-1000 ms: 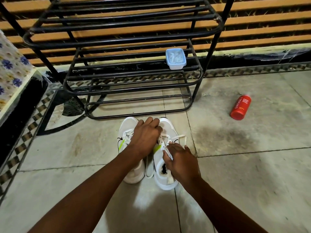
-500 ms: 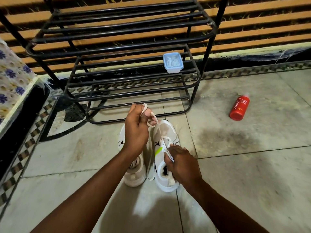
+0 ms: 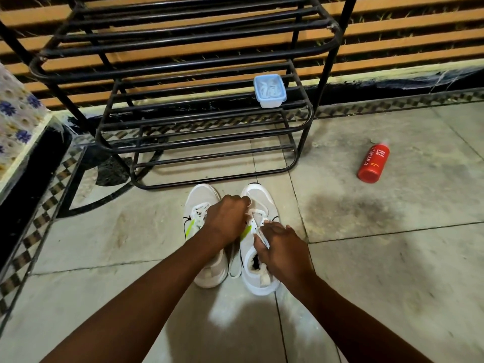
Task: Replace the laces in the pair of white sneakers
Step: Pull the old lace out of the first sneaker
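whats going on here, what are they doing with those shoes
A person is working on the lace of the right white sneaker, one of a pair standing side by side on the tiled floor in front of a black metal shoe rack. The left hand is curled over the lace near the toe end, and the right hand pinches the lace further back by the tongue. The left sneaker is laced and untouched. A small blue container sits on the rack, and a red bottle lies on the floor.

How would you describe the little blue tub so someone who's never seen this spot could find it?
Start at the black metal shoe rack against the slatted wall. On the right end of a lower shelf sits the blue tub, small, pale blue, with something white inside. It is the only item on the rack; the red bottle lies on the floor.
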